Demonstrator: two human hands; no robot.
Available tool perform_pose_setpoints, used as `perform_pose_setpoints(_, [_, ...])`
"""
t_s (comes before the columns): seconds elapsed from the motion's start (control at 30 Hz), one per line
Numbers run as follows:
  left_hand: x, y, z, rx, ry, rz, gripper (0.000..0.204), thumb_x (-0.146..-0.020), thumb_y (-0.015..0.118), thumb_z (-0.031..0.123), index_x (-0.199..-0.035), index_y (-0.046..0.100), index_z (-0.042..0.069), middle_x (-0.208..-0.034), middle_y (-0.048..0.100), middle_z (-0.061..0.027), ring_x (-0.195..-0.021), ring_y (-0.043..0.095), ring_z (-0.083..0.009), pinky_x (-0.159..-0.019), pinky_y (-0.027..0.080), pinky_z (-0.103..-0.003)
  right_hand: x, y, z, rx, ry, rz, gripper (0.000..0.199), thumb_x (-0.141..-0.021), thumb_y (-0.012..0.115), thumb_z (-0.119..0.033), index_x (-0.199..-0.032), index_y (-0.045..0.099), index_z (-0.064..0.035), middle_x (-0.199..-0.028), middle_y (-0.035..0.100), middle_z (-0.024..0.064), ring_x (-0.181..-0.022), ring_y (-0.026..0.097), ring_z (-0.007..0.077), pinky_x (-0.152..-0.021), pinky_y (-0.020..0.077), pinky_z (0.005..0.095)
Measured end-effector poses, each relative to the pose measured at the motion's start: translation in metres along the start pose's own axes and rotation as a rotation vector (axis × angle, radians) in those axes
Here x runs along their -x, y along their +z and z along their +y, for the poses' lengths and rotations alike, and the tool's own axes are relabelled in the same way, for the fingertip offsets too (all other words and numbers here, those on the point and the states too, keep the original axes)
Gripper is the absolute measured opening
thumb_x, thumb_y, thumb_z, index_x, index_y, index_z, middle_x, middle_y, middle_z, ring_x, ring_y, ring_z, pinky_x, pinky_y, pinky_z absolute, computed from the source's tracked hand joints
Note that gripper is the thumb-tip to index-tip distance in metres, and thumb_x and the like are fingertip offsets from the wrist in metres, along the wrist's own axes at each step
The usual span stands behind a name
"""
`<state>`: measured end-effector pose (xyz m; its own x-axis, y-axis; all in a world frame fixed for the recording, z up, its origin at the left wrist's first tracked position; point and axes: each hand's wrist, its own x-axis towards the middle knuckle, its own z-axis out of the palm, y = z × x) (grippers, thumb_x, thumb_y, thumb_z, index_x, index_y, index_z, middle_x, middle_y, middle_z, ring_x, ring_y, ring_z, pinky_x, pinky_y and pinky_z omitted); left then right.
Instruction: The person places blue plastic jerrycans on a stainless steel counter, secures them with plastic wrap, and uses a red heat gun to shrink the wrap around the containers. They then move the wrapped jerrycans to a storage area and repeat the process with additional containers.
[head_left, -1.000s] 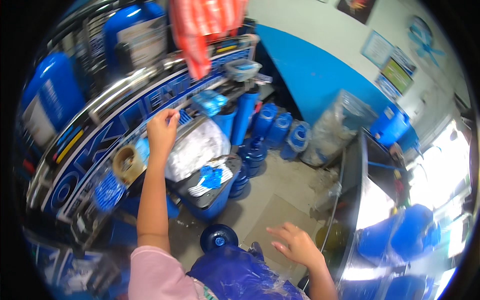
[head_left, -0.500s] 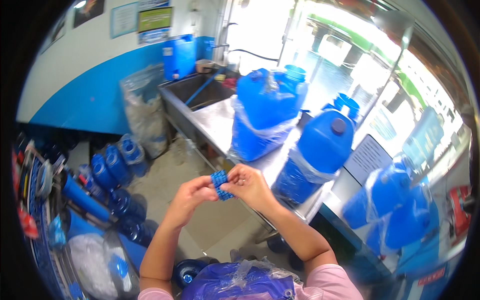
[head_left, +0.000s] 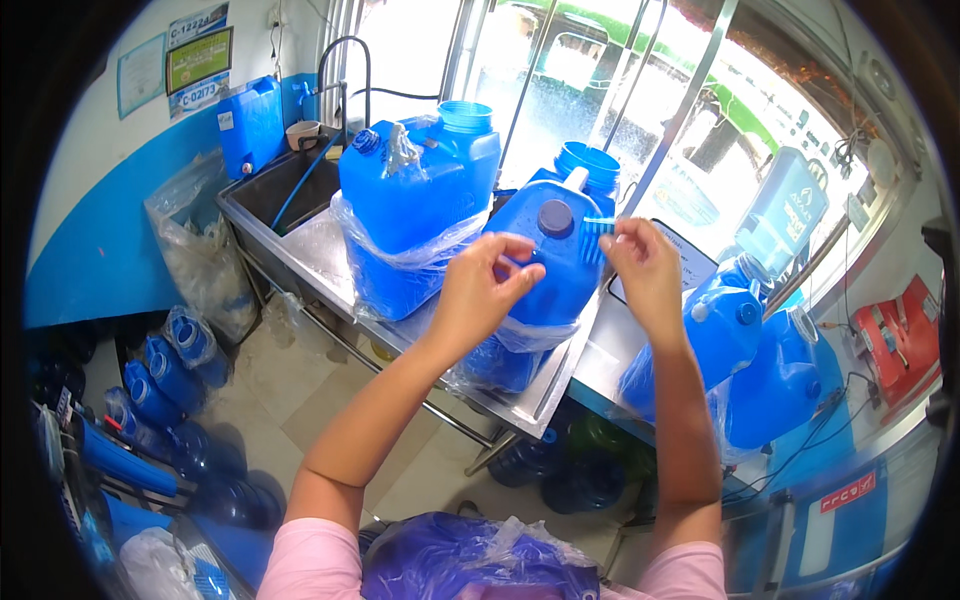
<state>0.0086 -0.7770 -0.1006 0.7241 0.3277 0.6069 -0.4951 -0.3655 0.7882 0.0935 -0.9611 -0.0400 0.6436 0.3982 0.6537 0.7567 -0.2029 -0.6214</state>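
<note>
- Right hand point(head_left: 650, 270): fingers pinching a striped blue strip point(head_left: 593, 240) at two o'clock, its outline blending into the blue jug point(head_left: 567, 288) behind.
- Left hand point(head_left: 482, 285): fingers curled, thumb apart; whether they touch the jug, I can't tell.
- Purple apron point(head_left: 450, 565): six o'clock, cut off by the lower edge.

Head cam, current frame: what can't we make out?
All head view:
Blue strips: held end, covered by the right hand's fingers.
Blue jug behind the right forearm: middle, blocked by it.
White bag: cut off, lower edge.
Beyond the window: details, washed out by glare.
</note>
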Motion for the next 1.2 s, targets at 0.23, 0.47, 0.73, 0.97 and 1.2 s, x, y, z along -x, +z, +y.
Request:
perform_pose_setpoints(0.23, [-0.041,0.017,-0.006,-0.228,0.241,0.087,0.054,-0.072,0.078,0.014,-0.121,0.058,0.002,-0.104,0.062,-0.0170,-0.102,0.060,-0.0305,-0.088,0.049,-0.040,-0.056,0.007,-0.014,0.537,-0.382,-0.289,0.014,-0.082,0.059,-0.008,-0.093,0.067,-0.0071,-0.089,0.062,0.0096,-0.090,0.057,0.0270,-0.084,0.0438,0.0394])
perform_pose_setpoints(0.47, [-0.055,0.022,-0.017,-0.304,0.346,0.081,0.055,-0.072,0.077,0.015,-0.122,0.056,0.006,-0.109,0.063,-0.0141,-0.105,0.059,-0.0297,-0.087,0.049,-0.039,-0.068,0.016,-0.027,0.653,-0.400,-0.393,0.018,-0.077,0.062,-0.013,-0.094,0.070,-0.0131,-0.094,0.062,0.0107,-0.102,0.054,0.0315,-0.091,0.0390,0.0459])
perform_pose_setpoints(0.73, [-0.053,0.029,-0.025,-0.366,0.317,0.129,0.056,-0.073,0.077,0.014,-0.125,0.056,0.010,-0.111,0.066,-0.0119,-0.103,0.061,-0.0289,-0.086,0.050,-0.039,-0.055,0.026,-0.014,0.457,-0.467,-0.157,0.029,-0.075,0.069,-0.011,-0.103,0.064,-0.0068,-0.095,0.060,0.0179,-0.094,0.060,0.0351,-0.083,0.0505,0.0427])
perform_pose_setpoints(0.97, [-0.053,0.034,-0.021,-0.392,0.320,0.124,0.063,-0.071,0.078,0.014,-0.128,0.052,0.005,-0.114,0.066,-0.0154,-0.107,0.058,-0.0346,-0.092,0.046,-0.043,-0.033,0.024,0.000,0.323,-0.354,-0.179,0.045,-0.077,0.070,-0.010,-0.121,0.057,-0.0084,-0.106,0.061,0.0222,-0.103,0.060,0.0393,-0.085,0.0501,0.0445])
perform_pose_setpoints(1.2, [-0.002,-0.012,-0.009,-0.273,0.342,0.163,0.079,-0.072,0.078,0.011,-0.142,0.041,0.008,-0.135,0.049,-0.0135,-0.120,0.051,-0.0284,-0.100,0.043,-0.038,0.001,0.032,-0.045,0.238,-0.516,-0.005,0.043,-0.075,0.069,-0.007,-0.118,0.064,-0.0055,-0.110,0.059,0.0168,-0.099,0.058,0.0324,-0.085,0.0487,0.0394])
